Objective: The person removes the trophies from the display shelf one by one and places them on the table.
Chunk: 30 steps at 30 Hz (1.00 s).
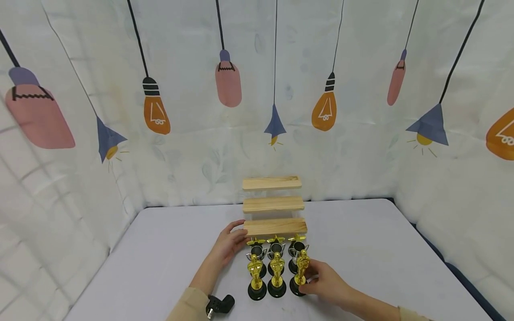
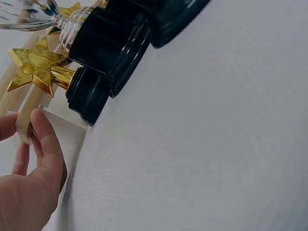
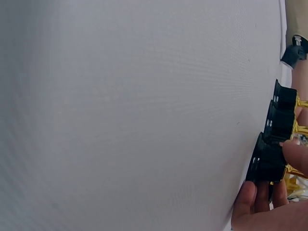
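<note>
My left hand (image 1: 228, 246) pinches the left end of the lowest plank of a three-tier wooden shelf (image 1: 275, 227); in the left wrist view, thumb and fingers lie on either side of the wood end (image 2: 23, 127). At the front right, my right hand (image 1: 327, 284) grips a gold figure trophy (image 1: 302, 266) low down, with fingers and thumb around its black base (image 3: 270, 164). Two matching figure trophies (image 1: 276, 269) stand upright to its left. Behind them are silver cup trophies (image 1: 256, 252), then gold star trophies (image 2: 37, 67) closest to the shelf.
A white-covered table (image 1: 353, 240) carries everything. A black strap device (image 1: 221, 304) sits at the left wrist. White curtains printed with hanging lamps (image 1: 275, 125) enclose the back and sides.
</note>
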Tool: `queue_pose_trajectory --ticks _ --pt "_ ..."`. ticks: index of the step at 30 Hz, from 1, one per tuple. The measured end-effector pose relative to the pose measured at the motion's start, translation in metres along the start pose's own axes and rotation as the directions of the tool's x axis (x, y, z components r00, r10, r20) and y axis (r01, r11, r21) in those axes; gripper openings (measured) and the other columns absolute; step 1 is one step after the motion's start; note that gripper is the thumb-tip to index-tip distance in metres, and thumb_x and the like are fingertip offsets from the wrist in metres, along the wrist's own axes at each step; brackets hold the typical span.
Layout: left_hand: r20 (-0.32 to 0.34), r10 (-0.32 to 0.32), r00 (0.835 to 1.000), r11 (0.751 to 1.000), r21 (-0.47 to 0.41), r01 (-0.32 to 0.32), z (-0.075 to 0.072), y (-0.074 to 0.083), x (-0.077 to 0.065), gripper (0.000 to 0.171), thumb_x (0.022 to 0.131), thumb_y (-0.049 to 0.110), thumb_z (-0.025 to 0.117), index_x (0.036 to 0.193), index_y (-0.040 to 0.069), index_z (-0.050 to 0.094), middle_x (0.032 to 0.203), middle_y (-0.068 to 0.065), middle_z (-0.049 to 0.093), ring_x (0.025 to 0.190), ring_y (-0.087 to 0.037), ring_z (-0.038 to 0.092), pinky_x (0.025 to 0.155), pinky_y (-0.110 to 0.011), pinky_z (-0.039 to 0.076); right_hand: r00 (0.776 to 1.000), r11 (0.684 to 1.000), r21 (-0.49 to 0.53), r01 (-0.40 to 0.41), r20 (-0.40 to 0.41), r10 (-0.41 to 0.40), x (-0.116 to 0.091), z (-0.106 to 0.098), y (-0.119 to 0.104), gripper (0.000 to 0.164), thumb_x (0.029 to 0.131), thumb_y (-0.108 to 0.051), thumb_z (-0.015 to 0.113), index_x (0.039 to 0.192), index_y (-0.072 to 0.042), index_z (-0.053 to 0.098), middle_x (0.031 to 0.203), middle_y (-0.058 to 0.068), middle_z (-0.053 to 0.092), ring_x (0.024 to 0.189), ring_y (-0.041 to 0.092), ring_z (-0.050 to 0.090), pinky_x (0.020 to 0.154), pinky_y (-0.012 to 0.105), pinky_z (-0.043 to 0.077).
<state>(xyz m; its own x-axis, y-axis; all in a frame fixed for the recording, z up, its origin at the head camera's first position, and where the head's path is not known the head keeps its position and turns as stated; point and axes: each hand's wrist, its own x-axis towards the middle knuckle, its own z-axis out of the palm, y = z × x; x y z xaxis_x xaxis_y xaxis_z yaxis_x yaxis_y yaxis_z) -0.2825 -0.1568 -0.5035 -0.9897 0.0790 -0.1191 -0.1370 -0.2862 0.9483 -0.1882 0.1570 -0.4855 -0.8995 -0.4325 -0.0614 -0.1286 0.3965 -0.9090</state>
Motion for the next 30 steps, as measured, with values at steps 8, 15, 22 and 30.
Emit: queue_pose_trajectory --ticks 8,15,22,30 --pt "-0.017 -0.011 1.000 1.000 -0.021 0.011 0.000 0.000 0.000 0.053 0.097 0.001 0.063 0.147 -0.002 0.044 0.123 -0.024 0.059 0.095 -0.018 0.068 0.083 -0.029 0.058 1.000 1.000 -0.003 0.008 -0.005 -0.008 0.001 -0.001 0.003 0.044 0.078 -0.003 0.083 0.116 0.006 0.064 0.100 0.004 0.066 0.094 0.022 0.060 0.079 0.031 0.054" --pt "-0.025 0.020 0.999 0.999 0.039 -0.019 -0.001 0.000 0.001 0.050 0.097 0.002 0.066 0.143 -0.004 0.047 0.121 -0.024 0.063 0.098 -0.021 0.069 0.086 -0.032 0.059 1.000 1.000 0.003 0.014 0.006 -0.014 -0.001 -0.012 0.002 0.038 0.080 -0.005 0.084 0.111 0.001 0.065 0.100 0.005 0.065 0.097 0.025 0.061 0.085 0.038 0.055" --pt "-0.057 0.087 0.995 0.954 0.292 -0.066 -0.003 0.005 -0.004 0.044 0.095 0.012 0.074 0.134 -0.002 0.058 0.106 -0.017 0.068 0.088 -0.023 0.069 0.080 -0.035 0.060 1.000 0.999 -0.047 -0.016 -0.009 0.016 -0.002 -0.038 -0.003 0.042 0.083 -0.014 0.087 0.116 -0.003 0.065 0.110 0.008 0.065 0.101 0.025 0.060 0.086 0.039 0.052" --pt "0.037 0.279 0.959 0.656 0.722 -0.219 -0.012 0.022 -0.023 0.033 0.097 0.020 0.074 0.125 0.005 0.066 0.109 -0.011 0.064 0.094 -0.025 0.065 0.075 -0.038 0.058 0.979 0.944 -0.321 0.072 -0.158 -0.129 0.000 -0.091 0.004 0.030 0.095 -0.013 0.075 0.120 -0.001 0.064 0.116 0.012 0.067 0.108 0.033 0.062 0.084 0.037 0.056"
